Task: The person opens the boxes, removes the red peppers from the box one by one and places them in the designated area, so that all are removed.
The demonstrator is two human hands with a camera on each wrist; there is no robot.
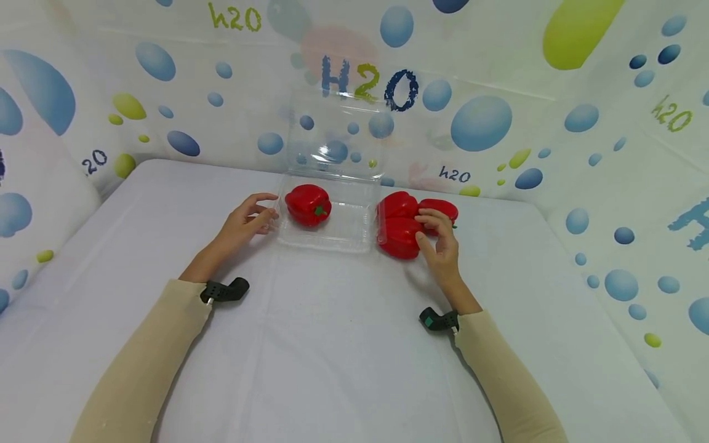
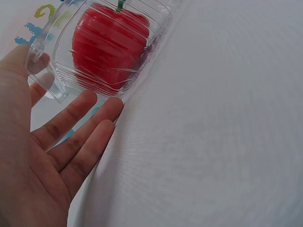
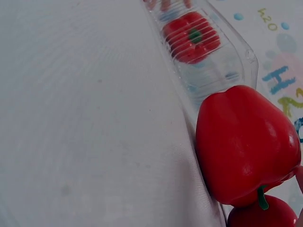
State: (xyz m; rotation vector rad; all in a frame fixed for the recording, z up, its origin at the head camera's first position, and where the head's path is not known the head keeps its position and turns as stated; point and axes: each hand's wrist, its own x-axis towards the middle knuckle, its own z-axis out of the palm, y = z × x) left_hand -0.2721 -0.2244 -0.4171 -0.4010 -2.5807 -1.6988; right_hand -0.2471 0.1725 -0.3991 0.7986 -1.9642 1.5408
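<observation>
A clear plastic clamshell container (image 1: 346, 237) lies at the back of the table with its lid (image 1: 335, 138) raised. One red bell pepper (image 1: 307, 206) sits in its left part, stem toward the right. My left hand (image 1: 246, 221) is at the container's left end, fingers loosely extended; in the left wrist view, the thumb and a finger show through the clear rim. Beside the container's right end lie a front red bell pepper (image 1: 400, 239), one behind it (image 1: 400, 205) and another at right (image 1: 443, 208). My right hand (image 1: 440, 246) has relaxed fingers right at the front pepper's right end.
A white cloth (image 1: 332, 344) covers the table. Behind it hangs a white backdrop (image 1: 498, 74) with blue and green spots, close to the raised lid. Each wrist wears a dark strapped device, a left one (image 1: 224, 290) and a right one (image 1: 439, 319).
</observation>
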